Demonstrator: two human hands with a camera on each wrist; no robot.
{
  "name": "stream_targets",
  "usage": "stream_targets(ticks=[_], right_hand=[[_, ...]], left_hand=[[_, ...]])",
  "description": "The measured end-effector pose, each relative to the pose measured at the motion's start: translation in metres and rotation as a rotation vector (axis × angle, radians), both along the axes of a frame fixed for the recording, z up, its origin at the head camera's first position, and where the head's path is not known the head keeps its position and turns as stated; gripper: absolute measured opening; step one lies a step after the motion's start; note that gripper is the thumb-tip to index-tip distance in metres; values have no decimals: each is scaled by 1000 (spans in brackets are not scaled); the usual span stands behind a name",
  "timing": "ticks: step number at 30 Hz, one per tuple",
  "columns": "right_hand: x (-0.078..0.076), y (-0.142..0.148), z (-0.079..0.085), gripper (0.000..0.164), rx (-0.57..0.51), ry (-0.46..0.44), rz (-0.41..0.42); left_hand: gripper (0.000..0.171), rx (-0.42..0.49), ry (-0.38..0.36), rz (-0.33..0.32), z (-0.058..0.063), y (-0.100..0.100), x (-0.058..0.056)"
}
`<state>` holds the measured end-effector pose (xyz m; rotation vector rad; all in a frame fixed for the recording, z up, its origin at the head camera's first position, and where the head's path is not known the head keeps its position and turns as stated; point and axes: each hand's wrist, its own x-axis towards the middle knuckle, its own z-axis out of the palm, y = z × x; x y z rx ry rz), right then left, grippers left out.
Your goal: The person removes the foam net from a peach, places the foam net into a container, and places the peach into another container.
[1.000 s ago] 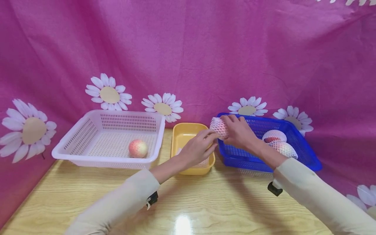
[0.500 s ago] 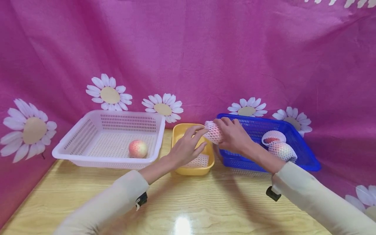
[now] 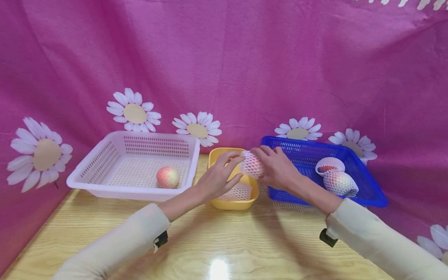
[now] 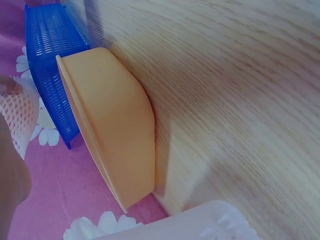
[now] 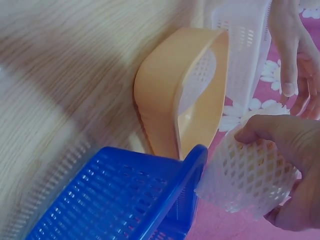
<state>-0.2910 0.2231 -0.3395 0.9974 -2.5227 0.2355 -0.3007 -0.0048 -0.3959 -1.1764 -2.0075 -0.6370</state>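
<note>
My right hand (image 3: 280, 167) grips a peach in a white foam net (image 3: 252, 165), held above the right side of the yellow container (image 3: 233, 205). In the right wrist view, thumb and fingers curl round the netted peach (image 5: 250, 172). Close to its left stands my left hand (image 3: 217, 179), fingers spread and slightly bent, holding nothing; whether a fingertip touches the net is unclear. A loose foam net (image 3: 238, 192) lies in the yellow container. Two more netted peaches (image 3: 339, 182) rest in the blue basket (image 3: 376, 194). One bare peach (image 3: 167, 177) lies in the white basket (image 3: 133, 193).
All three containers stand in a row on a wooden table (image 3: 224, 241), white at left, yellow in the middle, blue at right. A magenta cloth (image 3: 224, 77) with daisies hangs right behind them.
My left hand has let go of the net's left end and drawn back left, its fingers spreading. My right hand has moved a little left and down with the netted peach.
</note>
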Motion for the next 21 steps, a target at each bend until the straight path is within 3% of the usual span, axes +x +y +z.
stream_targets(ticks=[8, 21], right_hand=[[6, -7, -1, 78, 23, -5, -8], [20, -18, -4, 81, 13, -38, 34]], left_hand=[[49, -67, 36, -5, 0, -3, 6], [46, -64, -27, -27, -4, -14, 17]])
